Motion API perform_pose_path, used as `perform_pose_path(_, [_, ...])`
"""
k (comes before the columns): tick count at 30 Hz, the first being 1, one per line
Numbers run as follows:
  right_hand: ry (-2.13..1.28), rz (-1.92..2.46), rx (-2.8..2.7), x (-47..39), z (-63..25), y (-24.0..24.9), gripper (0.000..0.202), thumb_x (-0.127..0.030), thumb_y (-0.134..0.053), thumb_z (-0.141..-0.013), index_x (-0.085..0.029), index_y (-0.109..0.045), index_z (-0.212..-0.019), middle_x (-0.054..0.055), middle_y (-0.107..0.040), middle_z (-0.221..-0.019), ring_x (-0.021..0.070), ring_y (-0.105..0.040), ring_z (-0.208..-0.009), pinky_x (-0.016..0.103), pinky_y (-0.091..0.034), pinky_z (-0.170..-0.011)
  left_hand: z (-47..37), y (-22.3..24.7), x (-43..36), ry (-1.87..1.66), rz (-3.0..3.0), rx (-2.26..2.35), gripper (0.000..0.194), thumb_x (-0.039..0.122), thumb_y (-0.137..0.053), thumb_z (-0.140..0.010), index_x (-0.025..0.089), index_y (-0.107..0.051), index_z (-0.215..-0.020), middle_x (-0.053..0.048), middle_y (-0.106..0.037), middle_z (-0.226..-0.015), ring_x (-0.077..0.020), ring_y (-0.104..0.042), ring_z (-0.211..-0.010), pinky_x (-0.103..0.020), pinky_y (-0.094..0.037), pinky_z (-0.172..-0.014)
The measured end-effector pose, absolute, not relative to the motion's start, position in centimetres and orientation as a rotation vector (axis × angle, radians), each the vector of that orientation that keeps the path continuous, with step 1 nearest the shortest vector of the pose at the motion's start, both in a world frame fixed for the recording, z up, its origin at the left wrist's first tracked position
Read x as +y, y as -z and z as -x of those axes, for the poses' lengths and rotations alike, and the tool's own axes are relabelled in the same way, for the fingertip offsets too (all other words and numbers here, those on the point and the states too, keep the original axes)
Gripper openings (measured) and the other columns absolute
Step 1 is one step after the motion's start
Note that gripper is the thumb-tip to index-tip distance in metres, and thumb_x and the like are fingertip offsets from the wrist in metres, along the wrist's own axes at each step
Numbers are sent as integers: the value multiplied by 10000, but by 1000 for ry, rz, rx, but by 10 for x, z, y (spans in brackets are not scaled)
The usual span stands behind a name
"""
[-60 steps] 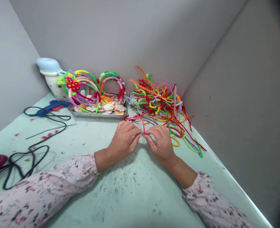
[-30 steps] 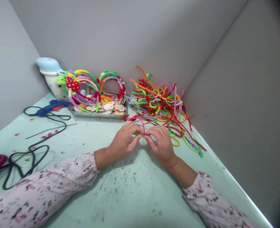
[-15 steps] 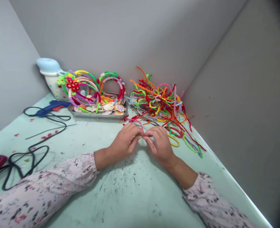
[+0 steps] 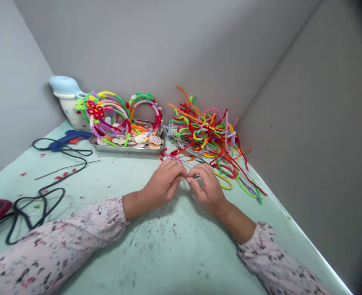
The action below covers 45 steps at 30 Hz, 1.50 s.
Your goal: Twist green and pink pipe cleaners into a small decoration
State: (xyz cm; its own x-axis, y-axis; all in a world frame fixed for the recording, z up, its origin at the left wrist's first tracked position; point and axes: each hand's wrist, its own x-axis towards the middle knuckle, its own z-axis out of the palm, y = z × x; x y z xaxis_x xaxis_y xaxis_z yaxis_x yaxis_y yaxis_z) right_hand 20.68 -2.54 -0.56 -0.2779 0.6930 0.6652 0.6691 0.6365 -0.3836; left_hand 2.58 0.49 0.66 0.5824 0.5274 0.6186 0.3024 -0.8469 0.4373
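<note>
We see matt, fuzzy fibre on the pink stem (image 4: pixel 174 158), the tangled pile (image 4: pixel 210 130) and the wrapped hoops (image 4: pixel 114 107). The tray (image 4: pixel 128 150) looks to us like smooth metal with a dull shine, its shells (image 4: pixel 140 139) hard. We take the cup (image 4: pixel 71 110) and lid (image 4: pixel 65 85) for smooth plastic, the glue gun (image 4: pixel 56 145) for matt plastic, its cord (image 4: pixel 48 190) rubbery. The sleeves (image 4: pixel 60 237) show us soft printed cloth; the desk (image 4: pixel 181 266) is smooth, faintly glossy and speckled, the walls (image 4: pixel 156 45) matt.

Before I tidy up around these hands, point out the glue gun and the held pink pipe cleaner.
Glue gun (image 4: pixel 71 135): head view, its blue body.
Pink pipe cleaner (image 4: pixel 174 157): head view, its uncovered stretch.
</note>
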Motion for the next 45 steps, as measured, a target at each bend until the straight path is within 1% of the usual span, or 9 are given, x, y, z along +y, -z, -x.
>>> perform_pose_path(3, [-55, 1079, -1972, -26, -207, 4, 65, -254, -513, -895, -214, -555, -926, 39, -590, -856, 201, -521, -858, 381, -406, -796, -26, -7, 5, -1132, -2520, 693, 122, 156, -392, -917, 177, -510, -897, -55, -534, -829, -193, -457, -824, -337, -386, -752])
perform_pose_path(6, [-92, 1092, -1986, -26, -207, 4, 98, -273, -487, -908, -211, -563, -906, 41, -588, -848, 201, -522, -848, 378, -407, -788, -26, -7, 5, -1128, -2517, 684, 123, 164, -394, -919, 178, -516, -905, -58, -539, -832, -197, -458, -831, -339, -386, -756])
perform_pose_path(15, [-232, 1072, -2006, -26, -207, 6, 166, -287, -422, -930, -203, -539, -847, 31, -558, -804, 186, -514, -805, 360, -405, -776, -26, -6, 5, -1093, -2502, 670, 112, 158, -414, -912, 167, -523, -891, -54, -539, -828, -188, -456, -827, -329, -384, -757])
perform_pose_path(21, [-339, 1082, -1955, -27, -207, 4, 160, -297, -454, -925, -209, -569, -857, 25, -579, -822, 178, -527, -822, 347, -408, -793, -26, -6, 4, -1106, -2477, 690, 101, 156, -423, -907, 174, -521, -893, -55, -543, -837, -192, -460, -830, -332, -385, -755])
perform_pose_path(25, [-393, 1087, -1949, -27, -206, 3, 188, -299, -444, -932, -203, -589, -859, 27, -580, -817, 178, -525, -819, 344, -398, -793, -26, -5, 5, -1108, -2461, 682, 96, 157, -428, -905, 168, -523, -896, -53, -538, -834, -189, -459, -828, -330, -384, -757])
perform_pose_path(30, [-464, 1103, -1930, -28, -206, 3, 202, -301, -432, -936, -202, -569, -824, 19, -549, -779, 172, -505, -784, 334, -382, -777, -26, -6, 5, -1070, -2457, 690, 111, 135, -412, -893, 166, -518, -898, -56, -540, -854, -191, -460, -843, -330, -381, -767])
perform_pose_path(35, [-496, 1097, -1926, -28, -206, 3, 208, -292, -424, -935, -204, -544, -790, 10, -511, -754, 168, -481, -767, 327, -371, -761, -27, -7, 4, -1063, -2434, 688, 111, 172, -415, -904, 166, -526, -912, -55, -543, -862, -191, -464, -850, -332, -386, -779])
perform_pose_path(38, [-504, 1092, -1927, -27, -206, 2, 215, -291, -422, -937, -205, -527, -770, 2, -490, -731, 164, -470, -751, 326, -365, -757, -27, -8, 3, -1051, -2417, 699, 113, 165, -419, -901, 165, -532, -903, -51, -550, -863, -186, -467, -854, -328, -386, -789])
perform_pose_path(45, [-508, 1088, -1917, -26, -206, 4, 224, -288, -421, -938, -202, -529, -762, -1, -488, -730, 157, -475, -744, 327, -380, -756, -27, -10, 3, -1032, -2399, 714, 116, 169, -425, -900, 159, -540, -906, -48, -556, -869, -185, -474, -864, -325, -383, -797])
